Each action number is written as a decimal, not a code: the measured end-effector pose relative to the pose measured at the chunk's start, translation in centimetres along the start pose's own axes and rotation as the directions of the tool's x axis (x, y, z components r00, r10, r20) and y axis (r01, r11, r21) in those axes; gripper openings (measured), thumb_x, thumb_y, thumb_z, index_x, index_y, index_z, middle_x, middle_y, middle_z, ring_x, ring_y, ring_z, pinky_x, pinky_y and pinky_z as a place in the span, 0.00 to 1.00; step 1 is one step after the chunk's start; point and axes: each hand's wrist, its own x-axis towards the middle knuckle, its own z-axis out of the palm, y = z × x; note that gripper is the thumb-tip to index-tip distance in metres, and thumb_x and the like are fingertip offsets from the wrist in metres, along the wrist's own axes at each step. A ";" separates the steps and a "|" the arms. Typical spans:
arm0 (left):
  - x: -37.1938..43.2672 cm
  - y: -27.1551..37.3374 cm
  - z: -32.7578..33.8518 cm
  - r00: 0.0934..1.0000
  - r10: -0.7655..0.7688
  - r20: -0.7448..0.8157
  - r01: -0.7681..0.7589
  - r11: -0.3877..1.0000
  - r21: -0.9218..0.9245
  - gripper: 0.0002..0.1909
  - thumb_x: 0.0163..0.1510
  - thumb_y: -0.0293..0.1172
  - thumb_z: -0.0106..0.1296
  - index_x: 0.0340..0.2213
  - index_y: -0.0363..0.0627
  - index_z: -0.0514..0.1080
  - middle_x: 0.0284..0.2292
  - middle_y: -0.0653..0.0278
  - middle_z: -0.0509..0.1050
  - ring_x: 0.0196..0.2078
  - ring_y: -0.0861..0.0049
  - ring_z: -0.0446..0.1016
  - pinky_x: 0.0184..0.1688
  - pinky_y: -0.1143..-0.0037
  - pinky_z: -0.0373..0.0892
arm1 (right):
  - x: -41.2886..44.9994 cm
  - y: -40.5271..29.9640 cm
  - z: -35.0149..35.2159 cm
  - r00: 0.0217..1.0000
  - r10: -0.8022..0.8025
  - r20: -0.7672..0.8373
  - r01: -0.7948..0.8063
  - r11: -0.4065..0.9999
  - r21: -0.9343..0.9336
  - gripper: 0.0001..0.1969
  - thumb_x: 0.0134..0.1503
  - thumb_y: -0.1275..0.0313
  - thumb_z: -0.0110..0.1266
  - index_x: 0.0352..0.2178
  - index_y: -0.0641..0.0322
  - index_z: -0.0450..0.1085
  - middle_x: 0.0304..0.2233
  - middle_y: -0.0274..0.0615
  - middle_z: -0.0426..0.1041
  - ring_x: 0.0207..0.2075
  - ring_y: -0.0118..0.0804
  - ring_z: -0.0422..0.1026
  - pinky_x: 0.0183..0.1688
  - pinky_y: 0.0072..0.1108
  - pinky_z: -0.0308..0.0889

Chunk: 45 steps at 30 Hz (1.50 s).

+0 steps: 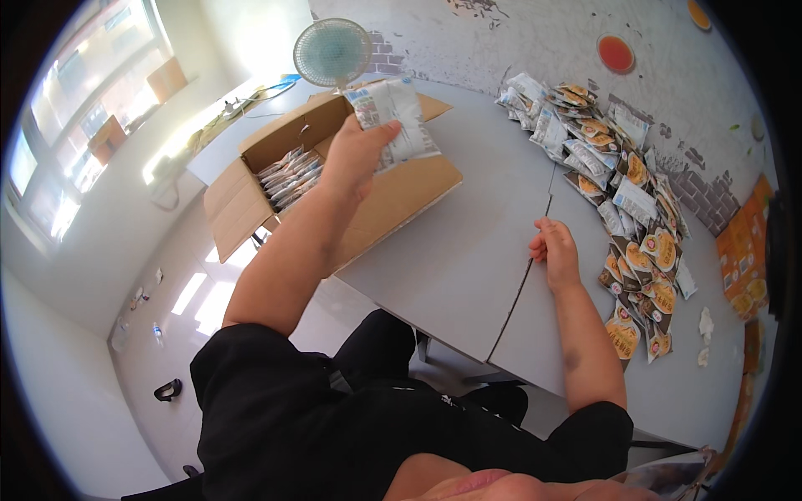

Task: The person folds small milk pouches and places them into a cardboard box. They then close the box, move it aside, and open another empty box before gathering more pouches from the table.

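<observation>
My left hand (360,150) grips a whitish printed food packet (407,125) by its near side, thumb across the face. It is held over the open cardboard box (401,194), above the right part of its mouth. Inside the box, several packets (291,178) stand in a tight row at the left; my forearm and the raised packet hide part of the interior. Over the grey table (463,263), my right hand (556,250) is near a seam with its fingers curled, and I see nothing in it. A long heap of food packets (626,188) lies to its right, some brown-and-orange side up, others white side up.
A small fan (332,53) stands behind the box. Box flaps spread outward on several sides. A power strip (241,103) with cables lies at the back left. Crumpled white tissue (706,325) is at the right, near orange printed cartons (742,250). A black shoe (168,390) is on the floor.
</observation>
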 end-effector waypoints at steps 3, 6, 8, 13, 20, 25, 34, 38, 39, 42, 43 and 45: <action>5.1 0.4 -4.8 0.988 0.146 -0.052 -0.106 0.880 0.463 0.17 0.55 0.28 0.52 0.47 0.38 0.68 0.42 0.58 0.75 0.43 0.69 0.76 0.45 0.70 0.71 | 0.2 0.0 0.2 0.999 0.030 0.015 -0.029 0.999 -0.018 0.17 0.61 0.56 0.50 0.37 0.61 0.68 0.22 0.33 0.70 0.21 0.22 0.67 0.25 0.15 0.62; 8.3 1.3 -7.5 0.964 0.244 -0.102 0.006 0.365 0.931 0.20 0.54 0.32 0.52 0.48 0.43 0.68 0.40 0.54 0.76 0.44 0.66 0.76 0.46 0.69 0.70 | 0.2 0.1 0.3 0.999 0.051 0.010 -0.051 0.998 -0.045 0.16 0.61 0.57 0.51 0.36 0.60 0.69 0.22 0.33 0.70 0.21 0.22 0.67 0.25 0.15 0.63; 9.9 1.5 -9.0 0.973 0.217 -0.084 0.068 0.082 0.994 0.20 0.54 0.33 0.50 0.49 0.45 0.67 0.40 0.52 0.77 0.45 0.64 0.75 0.46 0.68 0.70 | 0.5 0.3 0.3 0.998 0.058 0.016 -0.057 0.998 -0.037 0.15 0.61 0.57 0.51 0.36 0.59 0.69 0.22 0.33 0.70 0.21 0.22 0.67 0.25 0.15 0.63; 12.5 -0.4 -10.0 0.987 0.068 -0.142 0.154 -0.223 0.963 0.18 0.55 0.32 0.45 0.48 0.49 0.68 0.44 0.53 0.76 0.48 0.59 0.74 0.48 0.63 0.69 | 0.4 0.2 0.3 0.998 0.061 0.031 -0.059 0.997 -0.052 0.14 0.61 0.58 0.51 0.35 0.59 0.69 0.22 0.33 0.70 0.22 0.22 0.67 0.25 0.15 0.64; 15.0 -3.1 -9.0 0.981 -0.074 -0.177 0.132 -0.407 0.904 0.16 0.56 0.34 0.47 0.45 0.47 0.74 0.46 0.57 0.75 0.50 0.63 0.74 0.49 0.66 0.70 | 0.4 -0.3 0.2 0.994 0.103 0.026 -0.101 0.993 -0.054 0.14 0.61 0.59 0.52 0.36 0.60 0.69 0.23 0.33 0.70 0.23 0.22 0.67 0.27 0.15 0.65; 16.9 -4.8 -9.9 0.955 -0.244 -0.167 0.036 -0.464 0.885 0.17 0.53 0.34 0.50 0.43 0.43 0.76 0.45 0.54 0.76 0.49 0.62 0.74 0.50 0.66 0.70 | 0.3 -0.4 0.5 0.993 0.110 0.045 -0.109 0.994 -0.027 0.14 0.61 0.59 0.52 0.36 0.60 0.69 0.24 0.33 0.70 0.23 0.22 0.67 0.27 0.15 0.65; 17.7 -4.8 -10.8 0.892 -0.440 -0.102 -0.046 -0.313 0.949 0.21 0.53 0.39 0.43 0.40 0.37 0.76 0.46 0.49 0.75 0.51 0.55 0.72 0.53 0.65 0.66 | 0.2 -0.6 0.6 0.991 0.125 0.051 -0.121 0.990 -0.077 0.12 0.61 0.62 0.52 0.36 0.61 0.69 0.25 0.34 0.70 0.25 0.23 0.67 0.28 0.16 0.65; 16.0 -4.5 -7.9 0.916 -0.395 -0.073 -0.051 -0.295 0.954 0.22 0.53 0.38 0.43 0.44 0.39 0.75 0.47 0.49 0.74 0.53 0.55 0.70 0.56 0.66 0.64 | 0.1 -0.7 0.0 0.991 0.125 0.043 -0.120 0.987 -0.104 0.13 0.61 0.62 0.52 0.35 0.62 0.69 0.26 0.34 0.70 0.26 0.23 0.68 0.29 0.17 0.66; 16.6 -4.7 -9.9 0.948 -0.310 -0.067 -0.029 -0.296 0.955 0.22 0.53 0.38 0.43 0.45 0.40 0.74 0.48 0.49 0.73 0.53 0.56 0.70 0.56 0.66 0.64 | 0.2 -0.9 0.5 0.992 0.113 0.057 -0.108 0.990 -0.094 0.13 0.61 0.62 0.52 0.35 0.62 0.69 0.26 0.34 0.70 0.26 0.24 0.69 0.29 0.17 0.66; 17.8 -6.1 -9.7 0.997 -0.039 0.072 -0.078 -0.209 0.975 0.22 0.54 0.38 0.43 0.47 0.41 0.72 0.50 0.50 0.72 0.54 0.57 0.69 0.56 0.66 0.64 | 0.3 -0.9 1.2 0.993 0.090 0.076 -0.083 0.992 -0.092 0.13 0.60 0.62 0.52 0.35 0.63 0.69 0.26 0.34 0.70 0.27 0.24 0.69 0.29 0.18 0.67; 17.7 -6.6 -8.1 0.990 0.061 0.129 -0.118 -0.165 0.979 0.22 0.55 0.38 0.43 0.47 0.41 0.72 0.51 0.51 0.71 0.54 0.57 0.69 0.56 0.66 0.64 | 0.3 -0.8 1.0 0.993 0.080 0.090 -0.071 0.992 -0.103 0.13 0.60 0.62 0.52 0.35 0.63 0.69 0.26 0.34 0.71 0.27 0.25 0.69 0.30 0.19 0.67; 17.5 -7.7 -4.0 0.941 0.160 0.297 -0.289 -0.074 0.955 0.19 0.56 0.38 0.43 0.45 0.43 0.73 0.49 0.53 0.72 0.53 0.58 0.69 0.55 0.65 0.65 | 0.3 -0.6 0.8 0.992 0.059 0.109 -0.046 0.992 -0.119 0.13 0.60 0.62 0.52 0.35 0.63 0.69 0.25 0.34 0.71 0.27 0.25 0.69 0.30 0.20 0.67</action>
